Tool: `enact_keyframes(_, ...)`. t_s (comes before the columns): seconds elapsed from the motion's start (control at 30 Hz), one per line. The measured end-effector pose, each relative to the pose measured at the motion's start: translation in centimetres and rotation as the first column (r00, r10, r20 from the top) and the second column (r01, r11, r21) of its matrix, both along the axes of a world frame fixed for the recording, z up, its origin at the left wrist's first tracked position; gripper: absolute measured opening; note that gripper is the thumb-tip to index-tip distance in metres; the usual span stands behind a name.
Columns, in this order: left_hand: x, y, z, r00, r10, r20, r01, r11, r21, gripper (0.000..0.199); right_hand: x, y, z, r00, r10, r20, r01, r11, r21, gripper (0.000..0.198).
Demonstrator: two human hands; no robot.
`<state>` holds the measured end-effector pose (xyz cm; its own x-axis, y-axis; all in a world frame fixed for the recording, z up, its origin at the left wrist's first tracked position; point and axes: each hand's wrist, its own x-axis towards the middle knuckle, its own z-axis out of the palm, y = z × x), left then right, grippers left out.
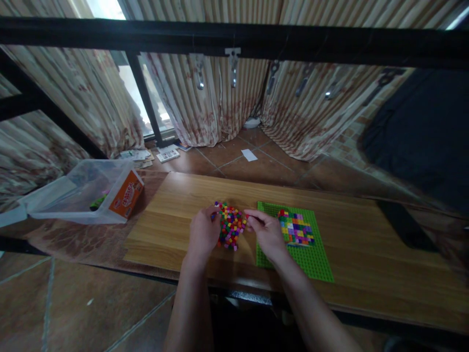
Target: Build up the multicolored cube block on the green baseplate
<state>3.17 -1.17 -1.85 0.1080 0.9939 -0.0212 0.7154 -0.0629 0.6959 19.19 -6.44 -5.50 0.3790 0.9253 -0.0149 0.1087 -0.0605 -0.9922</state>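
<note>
A loose pile of small colourful building bricks (231, 226) lies on the wooden table. At its left edge is my left hand (205, 229), fingers curled together; whatever they hold, if anything, is too small to make out. My right hand (266, 232) pinches a small red brick (247, 216) between thumb and forefinger at the right side of the pile. Beneath and beside that hand lies a green studded baseplate (317, 266). On it sits a patchwork of multicoloured bricks (297, 227), partly covered by my right hand.
A clear plastic bin (82, 215) with an orange label stands left of the wooden tabletop (157, 230). A dark flat object (405, 225) lies at the right. A black metal bar (220, 36) with hanging clips crosses above. Papers (168, 155) lie on the floor by the curtains (205, 107).
</note>
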Motion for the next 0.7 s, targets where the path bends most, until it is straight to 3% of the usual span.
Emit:
enact_keyframes(0.07,-0.3,0.1,-0.2,0.998,0.006,0.060,-0.006,1.000,0.003,0.027,0.2,-0.2,0.2,1.000,0.001,0.027,-0.001,1.000,0.008,0.028)
enact_keyframes(0.17,-1.5,0.4,-0.4,0.978,0.109,0.178,-0.113,0.993,0.013,0.024,0.6,-0.1,0.4,0.963,0.002,0.269,0.005,1.000,-0.023,0.025)
enact_keyframes(0.27,-3.0,0.6,-0.3,0.893,0.285,0.349,-0.304,0.953,0.000,0.023,0.8,0.6,0.3,0.829,0.055,0.557,-0.009,0.996,-0.085,0.023)
enact_keyframes(0.33,-3.8,0.7,0.0,0.808,0.355,0.470,-0.394,0.919,-0.015,0.024,0.7,1.1,0.2,0.754,0.112,0.647,-0.031,0.990,-0.135,0.024)
enact_keyframes(0.47,-4.2,0.5,1.0,0.661,0.396,0.637,-0.483,0.875,-0.043,0.023,0.1,1.4,0.2,0.692,0.168,0.702,-0.085,0.985,-0.152,0.022)
enact_keyframes(0.7,-4.2,0.0,2.3,0.431,0.392,0.813,-0.490,0.858,-0.154,0.024,-2.9,1.5,0.9,0.718,0.198,0.667,-0.238,0.971,-0.031,0.020)
